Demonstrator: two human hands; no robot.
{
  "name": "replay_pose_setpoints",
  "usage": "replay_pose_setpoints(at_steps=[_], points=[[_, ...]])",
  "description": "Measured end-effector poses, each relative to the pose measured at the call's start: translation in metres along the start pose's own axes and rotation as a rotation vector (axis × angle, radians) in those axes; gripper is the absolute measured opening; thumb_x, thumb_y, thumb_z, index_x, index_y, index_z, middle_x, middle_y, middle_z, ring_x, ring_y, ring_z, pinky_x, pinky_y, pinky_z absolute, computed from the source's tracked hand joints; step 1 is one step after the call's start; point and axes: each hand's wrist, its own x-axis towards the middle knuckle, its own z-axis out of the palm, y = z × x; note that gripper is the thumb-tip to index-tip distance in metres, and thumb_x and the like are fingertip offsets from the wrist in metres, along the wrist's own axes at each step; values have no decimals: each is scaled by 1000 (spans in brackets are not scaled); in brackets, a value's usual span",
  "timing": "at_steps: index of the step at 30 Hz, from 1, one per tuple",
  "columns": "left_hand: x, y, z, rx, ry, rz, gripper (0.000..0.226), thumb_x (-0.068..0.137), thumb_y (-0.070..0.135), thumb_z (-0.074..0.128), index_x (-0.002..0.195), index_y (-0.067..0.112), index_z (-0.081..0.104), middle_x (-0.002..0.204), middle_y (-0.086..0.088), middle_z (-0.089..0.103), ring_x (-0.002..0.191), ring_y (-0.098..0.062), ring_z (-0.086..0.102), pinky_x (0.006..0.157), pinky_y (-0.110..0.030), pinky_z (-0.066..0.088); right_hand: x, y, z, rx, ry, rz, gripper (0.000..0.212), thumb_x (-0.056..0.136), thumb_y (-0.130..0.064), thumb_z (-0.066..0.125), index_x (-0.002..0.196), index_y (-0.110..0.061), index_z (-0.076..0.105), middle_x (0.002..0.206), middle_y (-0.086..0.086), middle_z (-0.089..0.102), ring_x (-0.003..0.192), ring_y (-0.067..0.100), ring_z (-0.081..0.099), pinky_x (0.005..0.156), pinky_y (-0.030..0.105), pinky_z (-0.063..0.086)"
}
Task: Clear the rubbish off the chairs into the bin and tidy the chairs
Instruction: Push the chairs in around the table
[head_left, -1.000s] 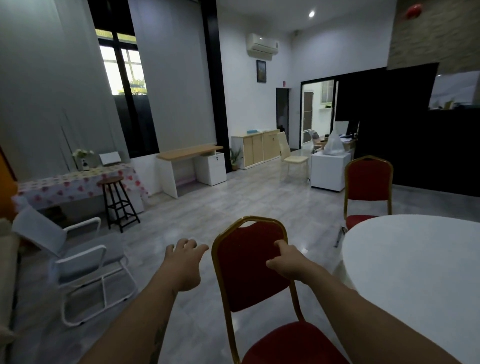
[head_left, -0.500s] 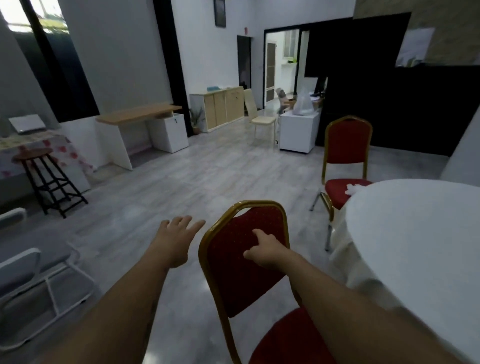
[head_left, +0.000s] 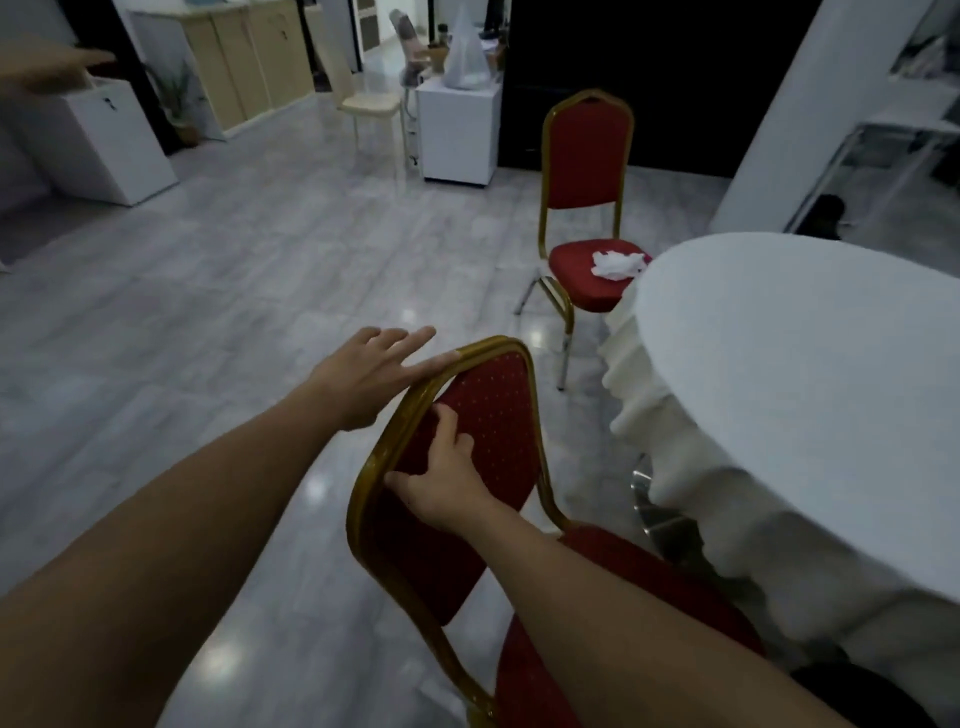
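A red padded chair with a gold frame (head_left: 493, 415) stands right in front of me beside the round table with a white cloth (head_left: 805, 364). Its back leans to the left in the view. My left hand (head_left: 369, 374) is open, its fingertips touching the top rail. My right hand (head_left: 441, 483) presses on the red backrest, with the thumb at the gold left edge. A second red chair (head_left: 587, 150) stands farther along the table. Crumpled white tissue (head_left: 618, 264) lies on its seat. No bin is in view.
A white cabinet (head_left: 457, 135) with a plastic bag (head_left: 465, 62) on top stands behind the far chair. A cream chair (head_left: 369, 106) is to its left. A white drawer unit (head_left: 98, 150) and wooden cabinets (head_left: 244, 62) line the far left. Grey tiled floor spreads to the left.
The view has tilted down and nearer. My left hand moved onto the chair's top rail. My right hand slid from the backrest's right edge to its left side.
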Motion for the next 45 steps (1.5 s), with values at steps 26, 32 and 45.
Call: replay_pose_setpoints(at_steps=[26,32,45], points=[[15,-17,16,-175,121,181,69,87,43,61,148,35,30,160,6,27,148,-26,22,113,-46,34,3,-33,52,-174,46,139,124,75,-37,78,147,-37,-22,161,16,-10,147,48,11,115,56,31],[-24,-2,23,-311,168,84,62,82,48,61,137,27,44,157,-2,32,145,-29,29,109,-47,39,-30,-21,52,-220,-50,84,121,75,-35,78,146,-45,-20,163,14,-4,143,50,23,113,60,31],[-50,92,-31,-1407,89,-556,51,84,-10,41,115,20,69,144,-12,47,124,-31,50,100,-45,48,-114,44,-18,-354,-72,7,120,77,-19,69,147,-55,-21,143,19,44,119,41,53,100,51,49]])
